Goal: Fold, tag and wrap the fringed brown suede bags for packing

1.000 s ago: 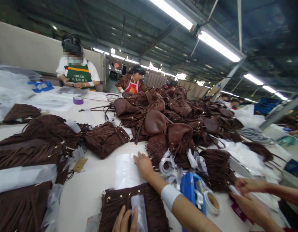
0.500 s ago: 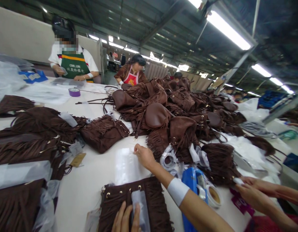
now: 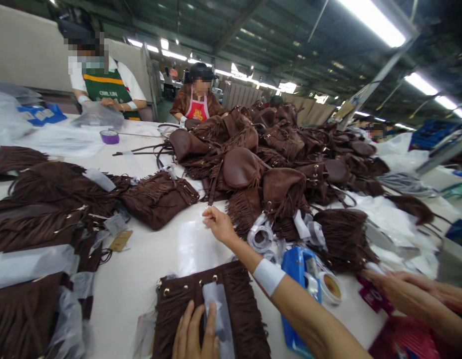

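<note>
Currently, my left hand (image 3: 195, 331) lies on a dark brown fringed bag (image 3: 249, 309) on the desk (image 3: 118, 299), at the bottom of my view, its fingers slightly spread, one of them on the pale plastic strip (image 3: 224, 331) running down the bag's front. My right hand (image 3: 221, 227) is farther out, at the upper right corner of a clear plastic sheet (image 3: 193, 247) just beyond the bag. Those fingers are bent and bunched together; I can't tell whether they pinch the film. A blue tape dispenser (image 3: 291, 279) sits partly behind my right forearm, and a heap of brown bags (image 3: 240, 169) rises beyond. At right I see a co-worker's hands (image 3: 406, 289), blurred.
</note>
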Motion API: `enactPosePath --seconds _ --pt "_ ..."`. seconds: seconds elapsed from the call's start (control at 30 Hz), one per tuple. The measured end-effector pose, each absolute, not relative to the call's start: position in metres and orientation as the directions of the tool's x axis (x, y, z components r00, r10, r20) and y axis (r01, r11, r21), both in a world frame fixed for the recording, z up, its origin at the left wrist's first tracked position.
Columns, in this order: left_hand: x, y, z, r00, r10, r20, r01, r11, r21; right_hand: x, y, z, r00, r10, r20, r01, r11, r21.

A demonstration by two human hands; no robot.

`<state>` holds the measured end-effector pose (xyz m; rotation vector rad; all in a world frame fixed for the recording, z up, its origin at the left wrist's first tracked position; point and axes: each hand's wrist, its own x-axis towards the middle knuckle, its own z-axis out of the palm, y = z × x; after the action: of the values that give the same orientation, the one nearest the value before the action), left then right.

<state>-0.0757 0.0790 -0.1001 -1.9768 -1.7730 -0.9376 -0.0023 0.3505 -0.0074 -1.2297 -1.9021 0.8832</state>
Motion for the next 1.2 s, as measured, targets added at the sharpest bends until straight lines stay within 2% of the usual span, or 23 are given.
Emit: enactPosePath --seconds 0.43,0.57,0.73,0.9,1.0,1.1,1.2 --pt "-0.074 0.078 -0.099 -0.005 0.753 0.658 0.962 -0.175 0.208 -0.001 0.358 -0.022 -0.251 0.952 0.175 0.412 0.269 -0.871" --pt "-0.075 0.076 -0.095 0.007 0.772 0.635 0.965 -0.171 0.197 0.000 0.357 -0.012 -0.245 0.953 0.180 0.390 0.266 -0.881" --pt "-0.081 0.069 -0.068 0.075 0.844 0.531 0.956 -0.212 0.202 0.001 0.347 0.020 -0.262 0.954 0.145 0.354 0.235 -0.905" --pt "-0.079 0.062 -0.044 0.026 0.887 0.462 0.945 -0.172 0.277 0.016 0.275 0.073 -0.304 0.935 0.181 0.340 0.284 -0.897" --pt "-0.077 0.059 -0.039 0.021 0.898 0.439 0.940 -0.167 0.296 0.035 0.199 0.087 -0.351 0.897 0.269 0.437 0.411 -0.800" --pt "-0.077 0.059 -0.038 0.021 0.895 0.446 0.935 -0.175 0.308 0.056 0.130 0.073 -0.398 0.853 0.338 0.515 0.512 -0.687" --pt "-0.078 0.058 -0.038 0.017 0.887 0.461 0.930 -0.183 0.319 0.072 0.091 0.043 -0.421 0.830 0.365 0.522 0.551 -0.651"
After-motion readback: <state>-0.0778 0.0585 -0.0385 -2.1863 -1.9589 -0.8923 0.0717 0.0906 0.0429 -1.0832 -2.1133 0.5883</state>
